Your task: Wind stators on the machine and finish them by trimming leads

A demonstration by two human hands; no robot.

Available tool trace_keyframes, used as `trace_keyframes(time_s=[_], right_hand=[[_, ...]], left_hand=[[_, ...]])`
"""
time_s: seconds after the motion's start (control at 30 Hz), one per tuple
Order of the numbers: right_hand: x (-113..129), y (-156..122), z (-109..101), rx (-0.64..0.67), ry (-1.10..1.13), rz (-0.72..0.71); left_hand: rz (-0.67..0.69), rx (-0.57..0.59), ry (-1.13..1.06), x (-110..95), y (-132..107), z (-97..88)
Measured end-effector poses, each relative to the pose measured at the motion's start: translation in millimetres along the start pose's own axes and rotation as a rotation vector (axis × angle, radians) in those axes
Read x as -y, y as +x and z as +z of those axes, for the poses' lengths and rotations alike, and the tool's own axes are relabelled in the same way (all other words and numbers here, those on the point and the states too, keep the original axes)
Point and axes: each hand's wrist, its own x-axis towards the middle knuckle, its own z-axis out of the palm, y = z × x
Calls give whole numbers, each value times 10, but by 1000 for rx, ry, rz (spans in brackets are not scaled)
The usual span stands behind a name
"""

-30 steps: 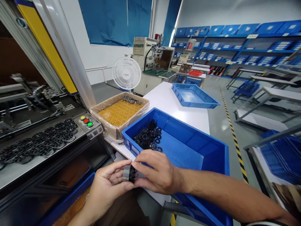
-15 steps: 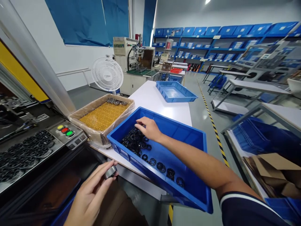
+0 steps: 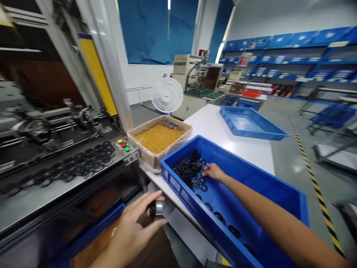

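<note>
My left hand (image 3: 134, 230) is low in front of the table edge, its fingers closed round a small silver and black round part (image 3: 157, 209). My right hand (image 3: 213, 172) reaches into the near blue bin (image 3: 267, 186) and rests its fingertips on a pile of black ring-shaped parts (image 3: 189, 169). The fingers are partly curled on the pile; I cannot see whether they grip one. More loose black rings (image 3: 223, 219) lie scattered along the bin's floor below my right forearm.
A cardboard box (image 3: 158, 139) lined with a yellow grid tray stands left of the bin. A machine bed (image 3: 69, 167) at left carries rows of black rings, beside its coloured buttons (image 3: 123, 145). A second blue tray (image 3: 251, 124) and a white fan (image 3: 167, 95) stand farther back.
My right hand left the part in my left hand, went into the blue bin, and now rests lower on the ring pile. The left hand still holds the round part. The view swung left.
</note>
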Motion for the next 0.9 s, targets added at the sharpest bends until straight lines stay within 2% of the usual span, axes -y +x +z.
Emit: trace_keyframes(time_s=[0.1, 0.17, 0.23, 0.3, 0.33, 0.4, 0.43, 0.5, 0.57, 0.67, 0.77, 0.9], right_hand=[[71, 39, -201, -15, -26, -68], [196, -31, -331, -69, -32, -138], [388, -240, -390, -144, -17, -227], [604, -595, -349, -226, 47, -390], [703, -811, -296, -253, 90, -499], [867, -1241, -155, -368, 311, -986], [931, -1424, -80, -386, 376, -1134], [1018, -1669, 51, -417, 435, -1301], [1050, -1751, 137, -445, 413, -1353], [1022, -1720, 184, -506, 369, -1369], [992, -1694, 179, -542, 344, -1375], [990, -1702, 125, -515, 361, -1400]], left_hand=[[-119, -4, -114, 48, -5, -6], [-223, -25, -297, 103, -11, 9], [-299, -48, -522, 150, -3, 39], [-333, -34, -699, 179, 19, 76], [-341, -19, -756, 183, 29, 95], [-345, -6, -832, 171, 36, 139], [-347, -10, -856, 155, 31, 164], [-352, -12, -860, 116, 10, 215], [-354, 13, -834, 83, -14, 260], [-338, 37, -815, 60, -32, 312], [-306, 22, -816, 37, -35, 343], [-277, -3, -807, -1, -43, 341]])
